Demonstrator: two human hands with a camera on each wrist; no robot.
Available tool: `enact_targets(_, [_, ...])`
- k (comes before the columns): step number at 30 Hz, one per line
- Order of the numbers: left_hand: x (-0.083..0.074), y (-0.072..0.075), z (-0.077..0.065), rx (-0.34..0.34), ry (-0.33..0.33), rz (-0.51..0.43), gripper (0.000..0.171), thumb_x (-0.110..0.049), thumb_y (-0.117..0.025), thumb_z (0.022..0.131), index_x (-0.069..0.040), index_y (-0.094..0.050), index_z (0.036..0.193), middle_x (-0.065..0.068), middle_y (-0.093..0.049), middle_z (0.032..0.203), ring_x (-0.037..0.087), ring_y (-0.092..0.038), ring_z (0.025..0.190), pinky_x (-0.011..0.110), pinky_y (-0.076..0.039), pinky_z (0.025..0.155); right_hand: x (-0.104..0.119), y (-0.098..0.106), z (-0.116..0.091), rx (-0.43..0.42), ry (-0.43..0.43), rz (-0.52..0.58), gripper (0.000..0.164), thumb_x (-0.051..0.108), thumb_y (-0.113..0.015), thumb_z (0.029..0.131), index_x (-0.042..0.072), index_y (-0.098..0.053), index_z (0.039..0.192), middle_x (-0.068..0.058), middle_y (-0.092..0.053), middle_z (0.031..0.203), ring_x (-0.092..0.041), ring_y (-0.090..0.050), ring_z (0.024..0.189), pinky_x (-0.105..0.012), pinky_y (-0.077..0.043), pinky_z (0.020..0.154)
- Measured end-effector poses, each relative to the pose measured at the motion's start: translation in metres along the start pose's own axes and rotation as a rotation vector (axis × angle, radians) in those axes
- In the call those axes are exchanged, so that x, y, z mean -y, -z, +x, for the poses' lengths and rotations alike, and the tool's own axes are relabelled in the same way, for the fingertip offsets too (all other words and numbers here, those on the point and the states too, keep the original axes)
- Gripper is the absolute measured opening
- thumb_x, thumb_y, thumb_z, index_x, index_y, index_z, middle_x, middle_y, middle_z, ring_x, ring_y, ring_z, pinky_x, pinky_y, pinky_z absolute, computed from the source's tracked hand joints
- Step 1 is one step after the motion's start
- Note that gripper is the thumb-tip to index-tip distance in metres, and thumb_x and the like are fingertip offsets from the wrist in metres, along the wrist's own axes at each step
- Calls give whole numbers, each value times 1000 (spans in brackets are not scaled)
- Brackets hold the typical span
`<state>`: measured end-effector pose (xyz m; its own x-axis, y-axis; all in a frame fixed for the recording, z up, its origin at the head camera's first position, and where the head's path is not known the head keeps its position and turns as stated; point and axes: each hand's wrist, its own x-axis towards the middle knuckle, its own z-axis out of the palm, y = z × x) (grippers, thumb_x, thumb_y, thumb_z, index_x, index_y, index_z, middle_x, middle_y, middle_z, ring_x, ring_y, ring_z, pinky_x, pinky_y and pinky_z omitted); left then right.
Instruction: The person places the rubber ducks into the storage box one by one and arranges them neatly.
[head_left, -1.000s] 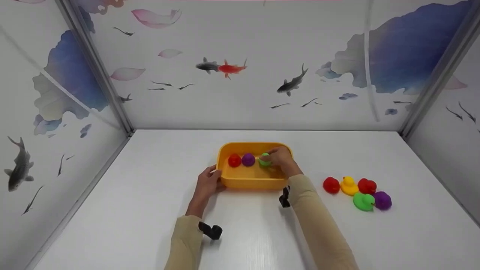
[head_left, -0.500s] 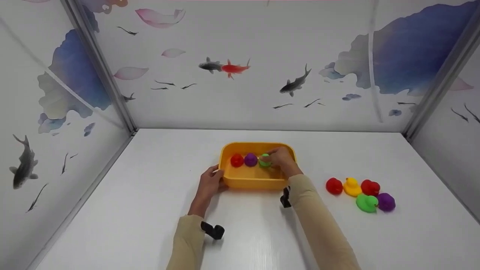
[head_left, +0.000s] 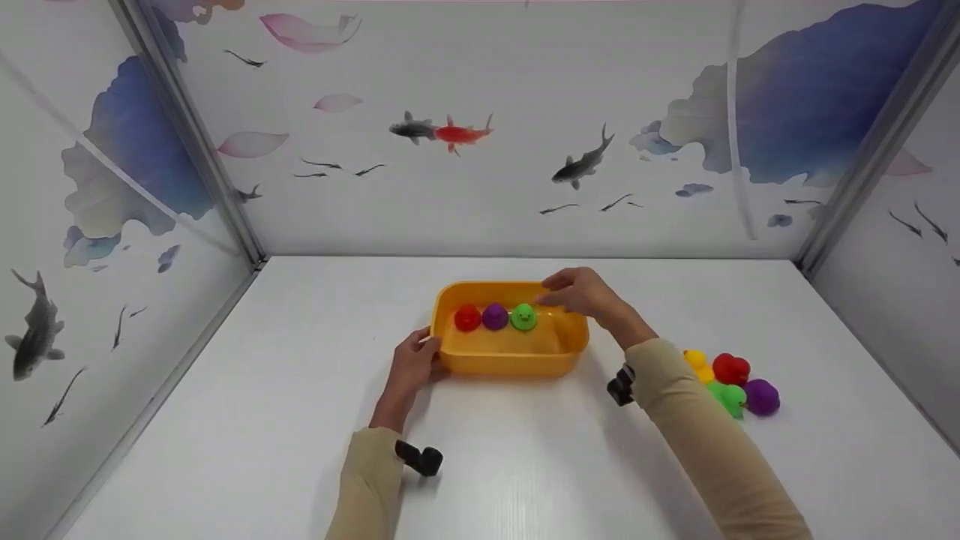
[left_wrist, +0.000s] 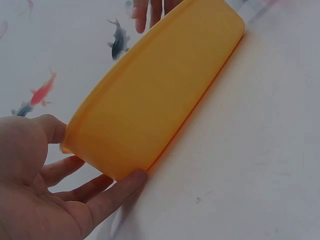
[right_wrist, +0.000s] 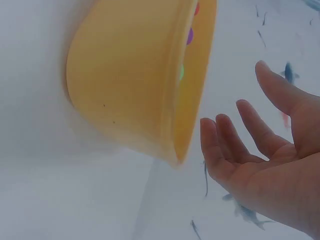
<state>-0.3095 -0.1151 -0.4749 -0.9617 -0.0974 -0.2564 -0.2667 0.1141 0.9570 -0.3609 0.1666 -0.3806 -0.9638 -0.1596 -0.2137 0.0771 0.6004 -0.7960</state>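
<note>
A yellow plastic tub (head_left: pixel 510 365) sits on the white table with a red duck (head_left: pixel 467 318), a purple duck (head_left: pixel 495 316) and a green duck (head_left: pixel 523 317) in a row inside. My left hand (head_left: pixel 412 364) holds the tub's left end; in the left wrist view its thumb lies at the rim and its fingers spread along the wall down to the base. Above the tub's far right corner is my right hand (head_left: pixel 589 294), holding nothing. In the right wrist view its fingers are loosely bent and apart beside the tub's rim (right_wrist: pixel 172 125).
To the right on the table lie a yellow duck (head_left: pixel 698 364), a red duck (head_left: pixel 731 369), a green duck (head_left: pixel 729 399) and a purple duck (head_left: pixel 762 397), partly behind the right sleeve (head_left: pixel 712 442). White panels printed with fish (head_left: pixel 461 135) enclose the table.
My right hand has let go of the green duck, which now stands beside the purple one in the tub, and has moved up and right. My left hand stays at the tub.
</note>
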Motion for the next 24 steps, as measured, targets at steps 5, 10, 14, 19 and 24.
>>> enact_targets(5, [-1,0,-1,-5,4,-2,49,-27,-50,105,-13,-43,151,16,-59,138,21,-67,99,32,-60,91,-3,14,-19,-4,61,-19,48,28,-73,92,7,-61,134,-14,-59,139,-30,-61,123,-42,-51,109])
enact_targets(10, [0,-1,1,-1,7,0,50,-27,-49,105,-12,-42,152,16,-58,139,21,-66,100,32,-60,93,-18,27,-41,-64,104,26,45,32,-72,92,13,-62,131,-11,-62,136,-28,-62,119,-42,-51,109])
enact_targets(14, [3,-1,1,6,0,-2,49,-28,-50,105,-13,-43,151,16,-59,138,21,-66,100,32,-60,92,-33,37,-61,-125,122,59,48,38,-70,93,14,-60,134,-9,-61,137,-27,-63,117,-39,-51,108])
enact_targets(19, [3,0,-2,-4,-37,8,50,-27,-49,104,-10,-44,150,17,-59,138,21,-68,98,33,-61,89,-47,45,-81,-167,135,66,54,43,-69,92,12,-59,135,-10,-61,137,-28,-64,119,-35,-51,106])
enact_targets(24, [2,0,-1,-7,-36,12,49,-26,-48,104,-10,-44,150,17,-59,139,20,-68,99,32,-61,89,-58,50,-93,-171,133,37,54,46,-68,92,13,-60,134,-11,-62,136,-29,-63,119,-35,-51,106])
